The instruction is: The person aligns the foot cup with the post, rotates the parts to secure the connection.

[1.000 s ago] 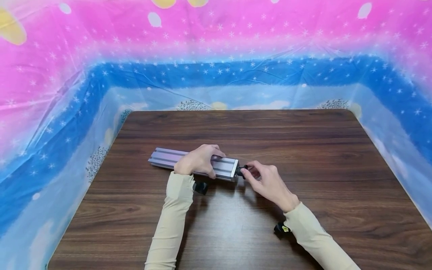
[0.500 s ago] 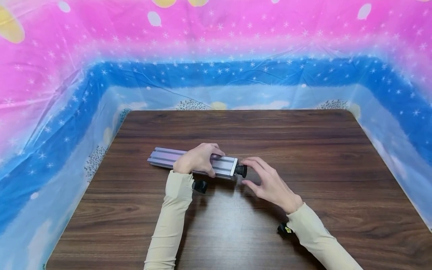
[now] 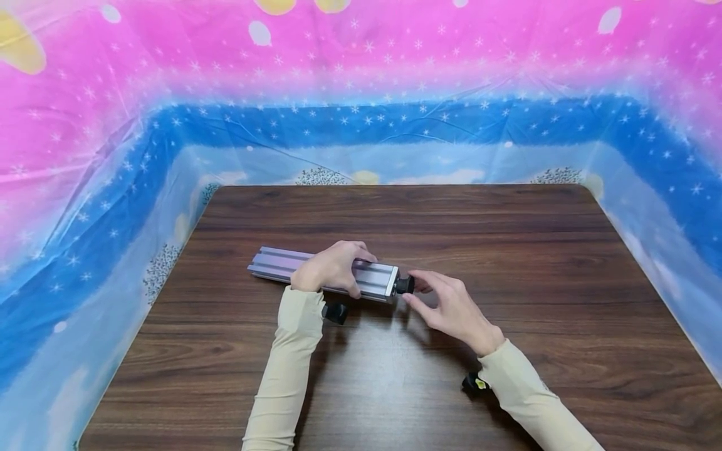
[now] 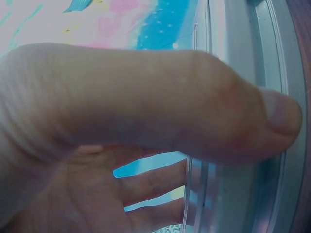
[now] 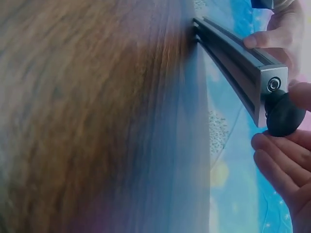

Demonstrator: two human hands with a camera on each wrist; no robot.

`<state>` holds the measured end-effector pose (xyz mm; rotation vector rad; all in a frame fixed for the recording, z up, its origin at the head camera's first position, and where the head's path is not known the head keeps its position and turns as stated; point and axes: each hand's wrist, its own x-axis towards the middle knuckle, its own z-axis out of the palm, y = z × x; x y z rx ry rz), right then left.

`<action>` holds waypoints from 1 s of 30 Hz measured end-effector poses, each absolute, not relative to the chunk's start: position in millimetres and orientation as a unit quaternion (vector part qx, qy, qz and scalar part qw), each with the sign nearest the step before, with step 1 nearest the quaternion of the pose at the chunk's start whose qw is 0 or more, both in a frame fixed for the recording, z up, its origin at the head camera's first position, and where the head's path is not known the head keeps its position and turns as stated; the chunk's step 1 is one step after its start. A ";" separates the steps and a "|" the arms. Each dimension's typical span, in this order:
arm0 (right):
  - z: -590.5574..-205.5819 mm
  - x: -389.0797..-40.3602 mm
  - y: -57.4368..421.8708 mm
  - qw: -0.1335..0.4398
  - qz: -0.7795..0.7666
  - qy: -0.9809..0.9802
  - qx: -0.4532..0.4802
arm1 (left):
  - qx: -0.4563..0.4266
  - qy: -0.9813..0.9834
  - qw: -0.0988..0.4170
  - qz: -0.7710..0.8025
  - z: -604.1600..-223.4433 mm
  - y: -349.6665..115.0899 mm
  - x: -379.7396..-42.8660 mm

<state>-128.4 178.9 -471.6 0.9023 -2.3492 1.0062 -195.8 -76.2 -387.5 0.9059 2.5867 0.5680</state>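
Note:
A grooved aluminium profile bar lies slantwise over the table, its plated end to the right. My left hand grips it across the middle; in the left wrist view the thumb presses along one face, with fingers on the opposite side. A round black knob sticks out from the right end. My right hand has its thumb and fingers around this knob. The right wrist view shows fingertips touching the knob, beside a round socket in the end plate. The knob's stem is mostly hidden.
The dark wood-grain table spreads around both hands. A pink and blue patterned cloth hangs behind it and along both sides. Black wrist cameras sit by the beige sleeves.
My right fingers came off the knob half a second ago and spread apart; now they have moved back around it. The left hand and the bar have stayed in place.

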 end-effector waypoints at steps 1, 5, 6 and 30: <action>-471.8 -128.2 178.2 0.206 0.367 -0.850 0.316 | 0.319 0.911 0.170 0.200 -387.8 -76.3 -195.6; -470.4 -126.8 174.5 0.169 0.383 -0.867 0.271 | 0.318 0.910 0.171 0.202 -388.5 -76.6 -194.9; -469.6 -126.5 173.6 0.157 0.387 -0.870 0.261 | 0.318 0.910 0.171 0.203 -388.5 -76.8 -194.8; -470.2 -128.3 181.8 0.246 0.332 -0.834 0.366 | 0.312 0.912 0.174 0.199 -387.4 -76.1 -193.0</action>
